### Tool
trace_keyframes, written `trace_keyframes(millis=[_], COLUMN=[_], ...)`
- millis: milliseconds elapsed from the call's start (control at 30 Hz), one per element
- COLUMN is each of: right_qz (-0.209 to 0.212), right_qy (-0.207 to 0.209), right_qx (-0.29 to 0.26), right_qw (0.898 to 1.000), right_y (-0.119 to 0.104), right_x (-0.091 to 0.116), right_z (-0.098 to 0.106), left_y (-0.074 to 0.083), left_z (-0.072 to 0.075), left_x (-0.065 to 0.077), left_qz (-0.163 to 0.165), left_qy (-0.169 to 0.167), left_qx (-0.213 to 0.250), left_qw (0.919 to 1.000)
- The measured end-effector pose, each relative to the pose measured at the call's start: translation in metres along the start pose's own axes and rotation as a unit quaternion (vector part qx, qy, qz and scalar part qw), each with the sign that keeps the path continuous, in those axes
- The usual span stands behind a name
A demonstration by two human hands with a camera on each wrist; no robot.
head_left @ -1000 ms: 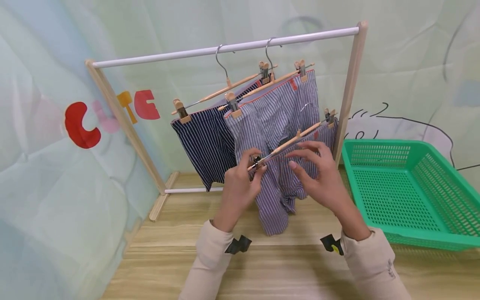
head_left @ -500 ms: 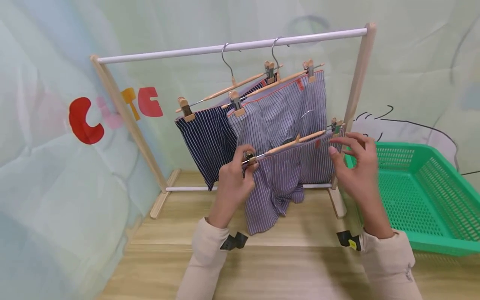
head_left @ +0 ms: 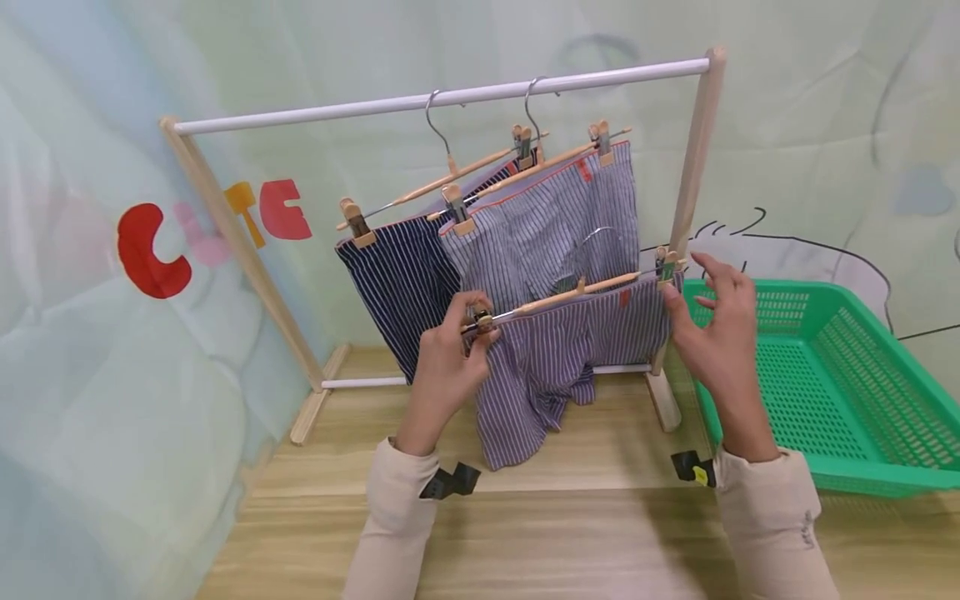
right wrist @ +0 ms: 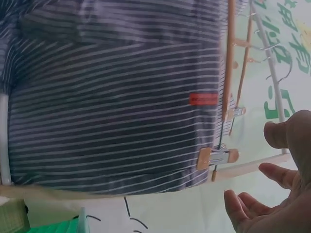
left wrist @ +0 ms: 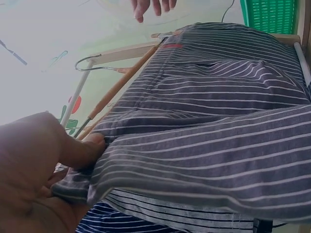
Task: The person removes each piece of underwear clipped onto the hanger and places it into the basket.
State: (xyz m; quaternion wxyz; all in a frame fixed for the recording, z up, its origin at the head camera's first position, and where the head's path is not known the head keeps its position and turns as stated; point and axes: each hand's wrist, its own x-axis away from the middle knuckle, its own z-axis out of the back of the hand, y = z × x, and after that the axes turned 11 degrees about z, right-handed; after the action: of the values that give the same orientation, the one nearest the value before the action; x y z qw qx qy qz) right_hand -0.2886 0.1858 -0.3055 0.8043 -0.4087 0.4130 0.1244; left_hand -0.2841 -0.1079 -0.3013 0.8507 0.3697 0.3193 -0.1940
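Observation:
Purple-grey striped shorts (head_left: 540, 358) hang from a wooden clip hanger (head_left: 573, 293) held in front of the rack. My left hand (head_left: 448, 354) pinches the hanger's left clip (head_left: 482, 321) between thumb and fingers; in the left wrist view the thumb (left wrist: 85, 150) lies on the waistband's corner. The right clip (head_left: 667, 268) grips the other end of the waistband, near a red tag (right wrist: 203, 99). Beside that clip, my right hand (head_left: 716, 333) has its fingers spread and holds nothing; the right wrist view shows a gap between hand and clip.
Behind stands a small rack with a white rail (head_left: 337, 110) and wooden posts. Navy striped shorts (head_left: 393, 283) and light grey striped shorts (head_left: 540, 225) hang on it from clip hangers. A green plastic basket (head_left: 825, 467) sits to the right on the wooden table (head_left: 570, 533).
My right hand has moved right, from the hanger's middle to beside its right clip. My left hand has shifted slightly left with its clip, and the shorts hang more spread out.

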Motion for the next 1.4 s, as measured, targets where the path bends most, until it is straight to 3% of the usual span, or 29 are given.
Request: trace_keyframes(millis=[400, 633, 900, 1100, 1400], right_qz=[-0.012, -0.013, 0.010, -0.046, -0.065], right_qy=[-0.049, -0.092, -0.026, 0.021, -0.021], right_qx=[0.033, 0.003, -0.036, -0.068, -0.014], right_qw=[0.998, 0.996, 0.999, 0.996, 0.998], right_y=[0.010, 0.012, 0.013, 0.016, 0.006], right_x=[-0.003, -0.004, -0.002, 0.002, 0.000], right_z=[0.000, 0.006, 0.009, 0.010, 0.019], left_y=[-0.002, -0.003, -0.004, -0.004, -0.003], left_z=[0.005, 0.007, 0.009, 0.010, 0.012], left_x=[0.002, 0.000, 0.000, 0.001, -0.002], left_qz=[-0.003, -0.015, -0.020, -0.017, -0.019], left_qy=[-0.021, -0.038, -0.050, -0.057, -0.055], left_qx=[0.049, 0.065, 0.069, 0.080, 0.090], left_qw=[0.9986, 0.9971, 0.9962, 0.9950, 0.9943])
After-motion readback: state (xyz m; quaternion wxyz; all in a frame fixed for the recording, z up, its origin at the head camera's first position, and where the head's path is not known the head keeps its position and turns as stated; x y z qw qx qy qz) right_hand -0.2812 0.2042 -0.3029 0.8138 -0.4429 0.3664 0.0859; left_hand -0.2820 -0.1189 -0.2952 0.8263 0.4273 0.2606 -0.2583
